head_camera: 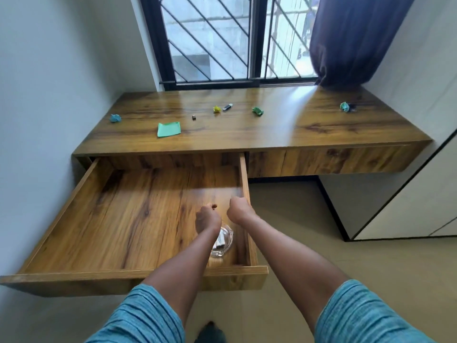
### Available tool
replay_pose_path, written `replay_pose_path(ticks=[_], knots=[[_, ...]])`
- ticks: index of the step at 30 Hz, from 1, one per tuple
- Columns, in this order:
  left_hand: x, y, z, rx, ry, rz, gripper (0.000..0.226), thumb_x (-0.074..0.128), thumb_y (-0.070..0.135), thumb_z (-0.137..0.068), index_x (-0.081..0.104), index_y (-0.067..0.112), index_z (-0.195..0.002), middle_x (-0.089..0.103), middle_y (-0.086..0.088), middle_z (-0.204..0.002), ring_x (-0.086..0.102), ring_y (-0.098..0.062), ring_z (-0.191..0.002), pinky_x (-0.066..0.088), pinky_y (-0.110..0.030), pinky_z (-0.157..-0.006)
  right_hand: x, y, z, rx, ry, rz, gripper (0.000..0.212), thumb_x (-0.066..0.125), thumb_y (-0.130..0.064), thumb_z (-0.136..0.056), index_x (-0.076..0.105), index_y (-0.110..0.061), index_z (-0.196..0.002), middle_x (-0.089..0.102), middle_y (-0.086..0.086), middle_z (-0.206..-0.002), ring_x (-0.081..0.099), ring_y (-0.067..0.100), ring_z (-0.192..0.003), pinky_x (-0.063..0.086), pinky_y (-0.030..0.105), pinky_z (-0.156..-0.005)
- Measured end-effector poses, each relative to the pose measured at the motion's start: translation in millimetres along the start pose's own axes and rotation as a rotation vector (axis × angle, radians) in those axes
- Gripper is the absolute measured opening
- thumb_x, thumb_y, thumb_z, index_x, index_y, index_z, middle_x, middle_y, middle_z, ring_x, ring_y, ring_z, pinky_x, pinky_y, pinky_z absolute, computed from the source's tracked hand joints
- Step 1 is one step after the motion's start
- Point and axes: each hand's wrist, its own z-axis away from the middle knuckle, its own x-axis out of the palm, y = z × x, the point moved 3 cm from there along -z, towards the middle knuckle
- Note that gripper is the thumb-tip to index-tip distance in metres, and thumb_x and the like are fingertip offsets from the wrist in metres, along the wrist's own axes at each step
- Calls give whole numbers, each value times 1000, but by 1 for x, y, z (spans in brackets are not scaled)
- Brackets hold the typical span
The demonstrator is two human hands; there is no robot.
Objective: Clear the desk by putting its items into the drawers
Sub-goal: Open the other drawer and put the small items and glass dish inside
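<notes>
Now the clear glass ashtray (223, 243) sits inside the open wooden drawer (133, 214), heavy, slippery and easy to break, so hold its thick rim, while the left hand (207, 218) pinches something small and the right hand (238, 209) is a fist.

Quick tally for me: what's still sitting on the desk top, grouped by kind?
Crumpled paper balls: 4 (blue, yellow, green, teal)
Flat green paper sheet: 1
Small silver-and-black stick-shaped gadget: 1
Tiny dark cube-like object: 1
Small dark item beside the teal ball, too small to identify: 1
Total: 8
</notes>
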Motion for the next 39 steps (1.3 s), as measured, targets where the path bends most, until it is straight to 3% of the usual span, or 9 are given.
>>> replay_pose_path(ticks=[4,8,13,23,30,39], knots=[[8,50,8,143,-15,-46,30,40,10,-97,62,12,-117,67,-9,-111,63,-24,-97,46,-26,-69,-37,13,-7,-14,79,-25,23,43,-7,-94,61,-5,-106,62,10,-106,62,25,-91,49,31,-69],[31,100,3,275,-73,-58,36,38,7,-94,60,15,-121,66,-8,-118,61,-25,-106,49,-29,-81,-76,40,-23,29,135,-9,16,44,-7,-94,59,-7,-91,60,8,-93,57,23,-78,45,31,-63],[76,167,-12,366,-179,-56,39,37,7,-94,56,13,-128,60,-12,-127,56,-27,-118,45,-31,-95,-129,87,-52,100,201,3,25,41,-9,-95,59,-4,-112,61,14,-115,60,32,-105,45,32,-76],[172,295,-37,385,-274,12,42,41,5,-90,56,14,-128,60,-11,-128,55,-25,-120,45,-32,-97,-236,170,-134,165,332,57,31,35,-7,-95,60,0,-113,62,18,-117,61,32,-107,49,33,-82],[223,361,-55,507,-287,-18,40,42,6,-92,55,10,-130,60,-12,-128,57,-25,-118,46,-31,-96,-285,217,-189,199,413,-20,31,37,-6,-94,61,1,-111,64,18,-114,62,31,-105,51,35,-84],[292,444,-108,523,-261,-50,39,41,3,-92,56,9,-128,59,-10,-128,56,-24,-116,46,-30,-95,-354,268,-282,241,533,-28,31,41,-11,-95,61,1,-115,63,18,-119,59,31,-111,48,34,-89]])
